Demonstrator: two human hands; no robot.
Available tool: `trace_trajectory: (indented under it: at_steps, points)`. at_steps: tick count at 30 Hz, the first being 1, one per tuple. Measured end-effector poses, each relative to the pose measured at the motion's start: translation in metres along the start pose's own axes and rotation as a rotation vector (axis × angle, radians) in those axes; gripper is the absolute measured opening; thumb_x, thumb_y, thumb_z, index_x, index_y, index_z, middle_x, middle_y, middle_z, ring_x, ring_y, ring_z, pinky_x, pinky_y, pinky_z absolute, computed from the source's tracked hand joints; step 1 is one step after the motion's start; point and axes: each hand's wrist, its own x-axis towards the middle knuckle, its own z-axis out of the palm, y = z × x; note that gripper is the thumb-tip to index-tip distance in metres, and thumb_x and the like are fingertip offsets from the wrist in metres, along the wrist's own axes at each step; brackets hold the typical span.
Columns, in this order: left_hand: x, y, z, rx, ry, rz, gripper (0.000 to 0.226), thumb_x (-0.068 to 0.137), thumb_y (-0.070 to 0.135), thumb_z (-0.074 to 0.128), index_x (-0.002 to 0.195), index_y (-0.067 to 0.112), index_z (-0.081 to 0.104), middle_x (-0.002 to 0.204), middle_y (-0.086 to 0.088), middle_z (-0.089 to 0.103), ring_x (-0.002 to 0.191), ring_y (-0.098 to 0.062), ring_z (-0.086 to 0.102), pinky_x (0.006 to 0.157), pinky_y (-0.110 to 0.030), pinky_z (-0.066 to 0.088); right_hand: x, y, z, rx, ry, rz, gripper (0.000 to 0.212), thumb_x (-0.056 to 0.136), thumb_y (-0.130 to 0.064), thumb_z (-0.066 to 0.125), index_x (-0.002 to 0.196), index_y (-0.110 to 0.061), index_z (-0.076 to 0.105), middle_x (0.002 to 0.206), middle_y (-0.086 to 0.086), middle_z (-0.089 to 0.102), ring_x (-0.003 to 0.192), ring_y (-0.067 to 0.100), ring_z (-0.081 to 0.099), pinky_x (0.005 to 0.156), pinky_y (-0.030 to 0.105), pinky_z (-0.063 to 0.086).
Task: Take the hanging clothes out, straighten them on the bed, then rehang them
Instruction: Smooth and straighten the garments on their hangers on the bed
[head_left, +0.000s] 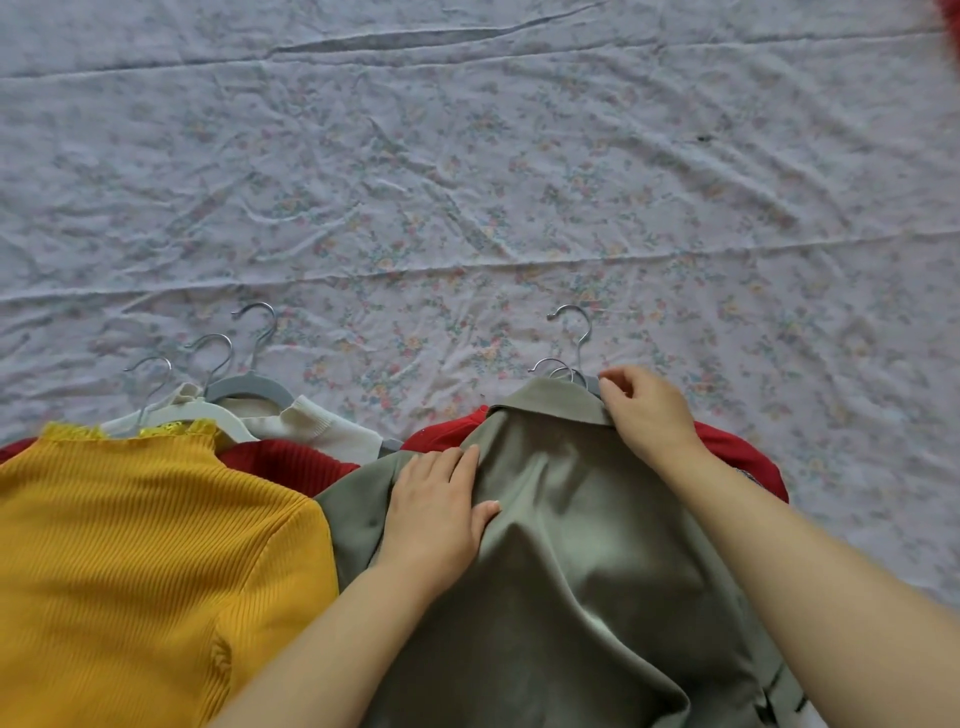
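Head view: left hand (436, 514) flat, right hand (649, 415) curled, on olive jacket (597, 561)

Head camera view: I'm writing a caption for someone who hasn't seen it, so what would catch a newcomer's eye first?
Two bare arms reach in from below: the left hand presses flat on an olive-green garment at bottom centre, while the right hand pinches its collar. To the left lies a bright mustard-yellow ribbed sweater, with hangers poking out above it onto the wrinkled floral bedsheet.
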Motion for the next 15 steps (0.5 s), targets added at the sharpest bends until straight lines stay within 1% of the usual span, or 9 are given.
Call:
trace_trajectory:
  at_steps: [2,3,4,6,8,9,11,15]
  points:
    - [0.000,-0.001,0.000,-0.010,0.004,0.014,0.064,0.091,0.053,0.038,0.145,0.021,0.024,0.144,0.006,0.035,0.130,-0.015,0.029,0.109,-0.027,0.014,0.014,-0.012,0.008,-0.069,-0.016,0.033,0.030,0.092,-0.029,0.051,0.115,-0.014,0.061,0.116,0.007,0.064,0.108,0.025,0.056,0.084,0.029,0.039]
    - [0.000,-0.001,0.000,-0.016,0.002,0.016,0.064,0.091,0.053,0.038,0.145,0.021,0.023,0.145,0.006,0.034,0.131,-0.015,0.028,0.110,-0.027,0.013,0.020,-0.018,0.011,-0.104,-0.030,0.050,0.032,0.091,-0.032,0.053,0.115,-0.013,0.061,0.116,0.009,0.064,0.109,0.028,0.056,0.086,0.032,0.041]
    - [0.000,-0.001,0.000,-0.020,-0.002,0.016,0.064,0.092,0.053,0.037,0.146,0.021,0.022,0.146,0.006,0.032,0.133,-0.015,0.026,0.111,-0.028,0.012,0.025,-0.023,0.014,-0.138,-0.044,0.062,0.031,0.089,-0.034,0.056,0.111,-0.012,0.062,0.113,0.010,0.064,0.106,0.029,0.056,0.084,0.034,0.043]
    - [0.001,-0.002,0.001,-0.020,-0.010,0.013,0.065,0.092,0.054,0.035,0.147,0.022,0.019,0.149,0.005,0.027,0.136,-0.016,0.022,0.114,-0.029,0.009,0.032,-0.032,0.020,-0.187,-0.059,0.074,0.028,0.083,-0.032,0.063,0.096,-0.007,0.064,0.101,0.011,0.065,0.095,0.031,0.058,0.072,0.032,0.043]
    - [0.001,-0.004,0.003,-0.021,-0.025,0.010,0.065,0.093,0.054,0.033,0.148,0.022,0.015,0.153,0.004,0.022,0.140,-0.017,0.016,0.115,-0.030,0.005,0.036,-0.035,0.024,-0.239,-0.065,0.086,0.018,0.080,-0.022,0.064,0.088,-0.006,0.066,0.096,0.012,0.065,0.087,0.031,0.059,0.065,0.029,0.042]
    - [0.000,-0.004,0.003,-0.023,-0.032,0.011,0.066,0.093,0.053,0.033,0.148,0.022,0.014,0.154,0.004,0.019,0.141,-0.017,0.013,0.115,-0.031,0.002,0.037,-0.035,0.024,-0.257,-0.066,0.095,0.013,0.080,-0.017,0.062,0.087,-0.008,0.066,0.096,0.012,0.065,0.086,0.030,0.059,0.065,0.028,0.041]
    - [-0.001,-0.003,0.004,-0.032,-0.038,0.021,0.066,0.094,0.053,0.033,0.148,0.022,0.013,0.155,0.004,0.016,0.142,-0.017,0.010,0.115,-0.030,-0.002,0.039,-0.033,0.021,-0.267,-0.066,0.105,0.010,0.080,-0.013,0.060,0.086,-0.008,0.066,0.097,0.014,0.065,0.083,0.029,0.056,0.065,0.027,0.040]
    - [-0.002,0.000,0.002,-0.036,-0.022,0.039,0.065,0.094,0.053,0.033,0.148,0.022,0.013,0.155,0.004,0.016,0.142,-0.015,0.009,0.114,-0.030,-0.004,0.039,-0.025,0.009,-0.197,-0.124,0.110,0.015,0.075,-0.014,0.067,0.079,0.000,0.069,0.089,0.022,0.068,0.088,0.034,0.062,0.064,0.028,0.039]
